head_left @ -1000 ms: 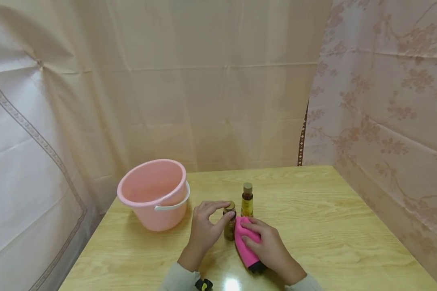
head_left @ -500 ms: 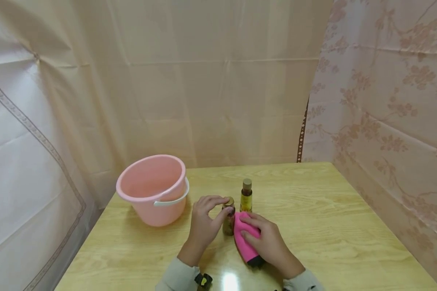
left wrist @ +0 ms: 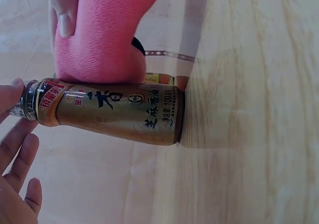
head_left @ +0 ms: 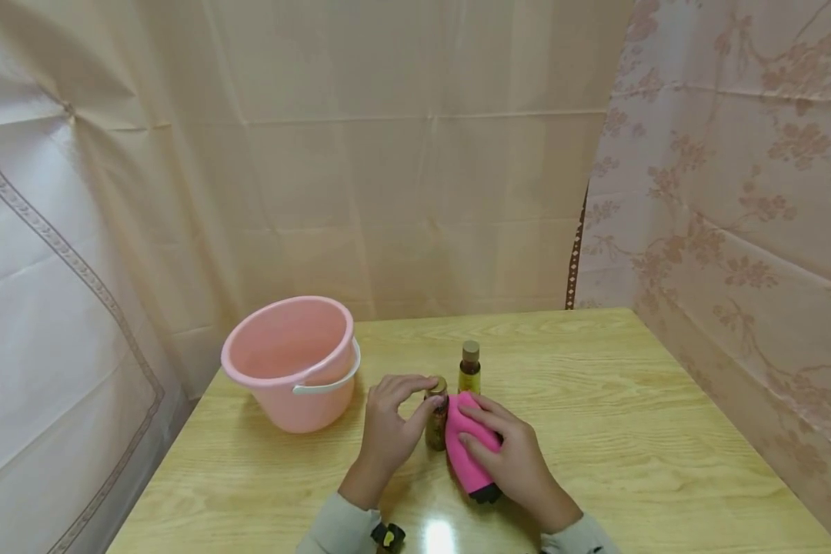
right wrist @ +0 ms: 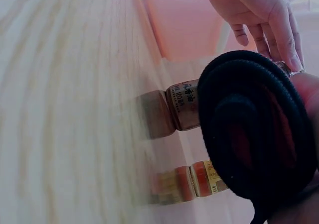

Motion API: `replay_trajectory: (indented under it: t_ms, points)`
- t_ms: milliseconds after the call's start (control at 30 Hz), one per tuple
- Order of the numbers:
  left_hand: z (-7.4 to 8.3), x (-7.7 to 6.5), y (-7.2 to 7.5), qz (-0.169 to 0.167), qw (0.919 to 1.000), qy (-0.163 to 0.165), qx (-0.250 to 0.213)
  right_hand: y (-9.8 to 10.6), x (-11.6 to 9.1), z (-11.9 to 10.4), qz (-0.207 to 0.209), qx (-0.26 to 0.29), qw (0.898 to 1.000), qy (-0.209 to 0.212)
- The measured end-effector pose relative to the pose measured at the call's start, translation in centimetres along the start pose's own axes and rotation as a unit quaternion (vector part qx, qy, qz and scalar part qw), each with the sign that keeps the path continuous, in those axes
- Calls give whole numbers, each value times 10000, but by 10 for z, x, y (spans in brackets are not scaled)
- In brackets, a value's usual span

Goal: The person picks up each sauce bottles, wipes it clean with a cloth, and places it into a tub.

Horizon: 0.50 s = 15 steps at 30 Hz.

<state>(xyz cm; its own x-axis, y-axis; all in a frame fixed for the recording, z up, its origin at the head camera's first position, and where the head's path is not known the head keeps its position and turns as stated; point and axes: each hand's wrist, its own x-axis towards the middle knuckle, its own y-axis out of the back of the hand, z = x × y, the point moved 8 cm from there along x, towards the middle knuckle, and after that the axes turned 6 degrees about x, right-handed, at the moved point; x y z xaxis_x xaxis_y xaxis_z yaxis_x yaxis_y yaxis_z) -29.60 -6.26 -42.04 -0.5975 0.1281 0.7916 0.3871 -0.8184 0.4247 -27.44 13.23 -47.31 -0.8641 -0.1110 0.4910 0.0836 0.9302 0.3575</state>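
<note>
pink cloth: under the right fingers; looks light, soft, easily squeezed; best held mid-roll.
right hand: grasping the cloth, against the dark bottle's side.
left hand: thumb and fingertips pinching that bottle's top.
dark bottle: upright below the left fingertips; probably stiff, slick, breakable; steadiest at the neck.
second bottle: beyond the right fingertips, partly hidden.
</note>
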Motion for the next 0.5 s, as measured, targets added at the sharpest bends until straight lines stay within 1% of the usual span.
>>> replay_trajectory:
  t_ms: [167,367,500]
  points:
    - [0,0,-1,-67,10000,-18,-21,3,0,-5,75,138,9994,308]
    - [1,0,-1,-111,9999,-34,-19,5,-1,-11,128,441,9980,431]
    - [0,0,-1,-124,9999,-32,1,7,-1,-14,236,629,9957,634]
